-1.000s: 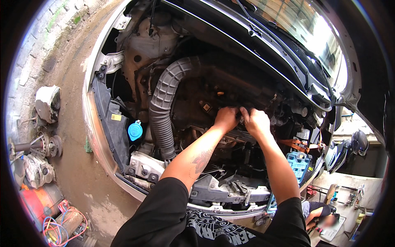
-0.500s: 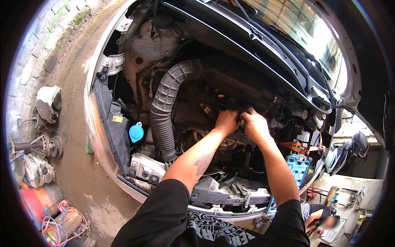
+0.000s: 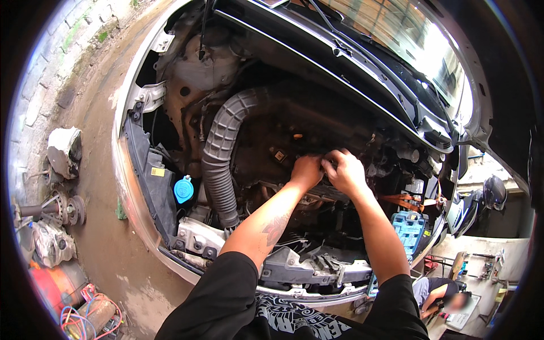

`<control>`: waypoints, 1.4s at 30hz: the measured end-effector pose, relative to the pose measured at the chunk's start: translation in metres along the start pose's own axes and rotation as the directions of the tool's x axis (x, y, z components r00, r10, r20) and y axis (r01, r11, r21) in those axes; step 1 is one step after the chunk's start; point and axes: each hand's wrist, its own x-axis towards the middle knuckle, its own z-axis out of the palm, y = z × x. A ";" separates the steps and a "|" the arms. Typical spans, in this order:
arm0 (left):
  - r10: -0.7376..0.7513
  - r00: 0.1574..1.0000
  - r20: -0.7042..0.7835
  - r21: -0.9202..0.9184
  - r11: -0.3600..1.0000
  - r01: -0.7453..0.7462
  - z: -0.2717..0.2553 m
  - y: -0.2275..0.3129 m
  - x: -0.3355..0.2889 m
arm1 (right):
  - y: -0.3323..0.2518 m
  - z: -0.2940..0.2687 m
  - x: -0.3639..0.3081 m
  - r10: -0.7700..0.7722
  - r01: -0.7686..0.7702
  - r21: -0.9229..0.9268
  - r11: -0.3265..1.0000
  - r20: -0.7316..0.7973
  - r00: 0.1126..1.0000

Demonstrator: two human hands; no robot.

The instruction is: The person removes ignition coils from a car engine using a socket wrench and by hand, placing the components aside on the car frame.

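Both arms reach over the car's front into the open engine bay. My left hand (image 3: 307, 171) is closed at the right part of the dark engine cover (image 3: 266, 133); its fingers are turned away, and what they grip is hidden. Right beside it, my right hand (image 3: 344, 171) is bent with fingers curled in a pinch, on something too small and dark to make out. A yellow oil cap (image 3: 298, 136) lies just beyond the left hand. Left of the hands curves a ribbed grey air intake hose (image 3: 218, 153).
A blue washer fluid cap (image 3: 183, 189) is at the left of the bay, a blue plastic tray (image 3: 409, 229) at the right. Overhead at the right is the raised hood (image 3: 504, 73). Car parts and a red cylinder (image 3: 54, 289) are on the left floor; another person (image 3: 439, 297) crouches lower right.
The view has shifted slightly, so the engine bay sits a little further left. My hands stay together at the same spot, and the right hand's fingers have turned slightly.
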 end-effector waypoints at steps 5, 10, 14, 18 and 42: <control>0.001 1.000 0.015 -0.006 1.000 -0.001 -0.001 0.001 -0.001 | 0.005 0.007 -0.003 0.072 -0.030 -0.243 0.969 0.164 0.984; 0.020 1.000 -0.005 -0.075 0.997 -0.020 -0.001 0.000 0.001 | 0.017 0.010 -0.011 -0.103 0.111 -0.187 0.976 0.054 0.993; -0.007 0.999 0.051 -0.032 0.999 0.009 -0.003 -0.003 0.001 | 0.014 0.008 -0.013 -0.078 0.082 -0.145 0.986 0.027 0.997; 0.044 0.999 0.017 -0.049 0.998 -0.043 -0.003 -0.006 -0.001 | 0.004 -0.008 -0.016 -0.098 0.088 -0.119 0.989 -0.076 0.992; 0.189 0.755 -0.628 -0.118 0.936 -0.332 -0.159 0.070 0.136 | 0.041 -0.046 -0.205 0.628 -0.494 0.545 0.678 -0.079 0.774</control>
